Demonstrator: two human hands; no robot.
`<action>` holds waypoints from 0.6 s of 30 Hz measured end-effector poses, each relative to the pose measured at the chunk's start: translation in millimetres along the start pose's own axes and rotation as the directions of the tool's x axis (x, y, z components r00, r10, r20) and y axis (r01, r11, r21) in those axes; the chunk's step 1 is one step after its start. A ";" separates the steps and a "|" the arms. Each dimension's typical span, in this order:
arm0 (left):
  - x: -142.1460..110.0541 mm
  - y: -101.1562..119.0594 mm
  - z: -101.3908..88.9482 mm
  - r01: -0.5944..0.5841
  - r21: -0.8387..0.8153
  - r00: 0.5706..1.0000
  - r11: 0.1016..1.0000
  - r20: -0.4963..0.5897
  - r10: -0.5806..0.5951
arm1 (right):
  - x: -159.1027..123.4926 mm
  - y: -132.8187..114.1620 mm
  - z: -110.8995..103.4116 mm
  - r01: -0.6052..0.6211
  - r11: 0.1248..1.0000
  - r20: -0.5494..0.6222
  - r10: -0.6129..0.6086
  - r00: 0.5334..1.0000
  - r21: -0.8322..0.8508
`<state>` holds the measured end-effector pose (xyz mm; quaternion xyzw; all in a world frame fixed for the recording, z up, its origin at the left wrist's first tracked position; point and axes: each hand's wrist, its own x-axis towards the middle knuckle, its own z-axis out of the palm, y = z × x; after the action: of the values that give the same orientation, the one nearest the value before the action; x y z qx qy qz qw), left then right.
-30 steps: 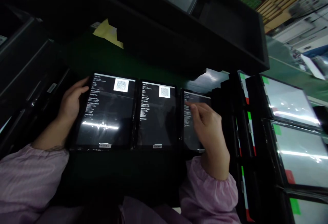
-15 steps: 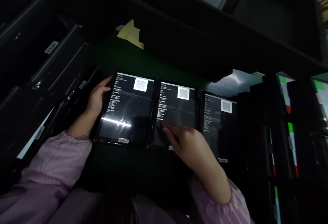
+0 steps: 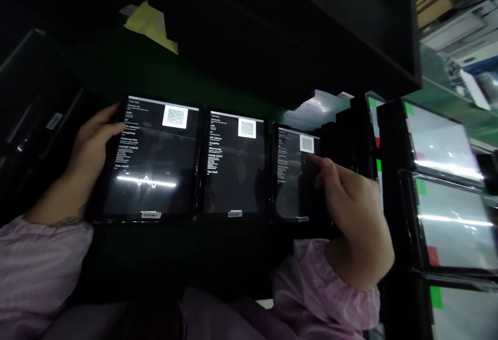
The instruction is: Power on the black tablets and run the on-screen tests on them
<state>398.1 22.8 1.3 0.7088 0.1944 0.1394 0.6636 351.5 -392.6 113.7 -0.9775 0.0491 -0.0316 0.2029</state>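
Head view | bench (image 3: pixel 163 252): left tablet (image 3: pixel 151 158), middle tablet (image 3: pixel 235 164), right tablet (image 3: pixel 291 174) in a row, screens lit | left hand (image 3: pixel 89 143): gripping left tablet's edge | right hand (image 3: pixel 350 195): empty, index finger at right tablet, contact unclear | yellow paper (image 3: pixel 150 24): beyond

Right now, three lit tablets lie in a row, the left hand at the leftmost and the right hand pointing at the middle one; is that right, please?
Not quite: in the head view, the right hand points at the rightmost tablet, not the middle one.
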 end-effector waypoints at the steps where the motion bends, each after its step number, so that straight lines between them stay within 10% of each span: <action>1: 0.8 -1.3 -0.4 -0.013 -0.028 1.000 1.000 -0.003 0.013 | 1.2 -1.2 2.3 0.009 1.000 0.033 -0.010 0.999 0.029; 11: 6.0 -7.2 -3.0 -0.063 -0.067 0.998 0.996 -0.008 0.062 | 16.4 -10.4 22.8 -0.093 0.995 0.360 0.073 0.930 0.041; 18: 8.4 -10.9 -3.3 -0.050 -0.113 0.999 0.992 0.000 0.050 | 14.5 -1.7 19.9 -0.157 0.982 0.255 0.179 0.950 -0.106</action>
<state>403.1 30.1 -9.7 0.6750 0.1675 0.1659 0.6991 367.6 -384.8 96.8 -0.9729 0.1061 0.1179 0.1680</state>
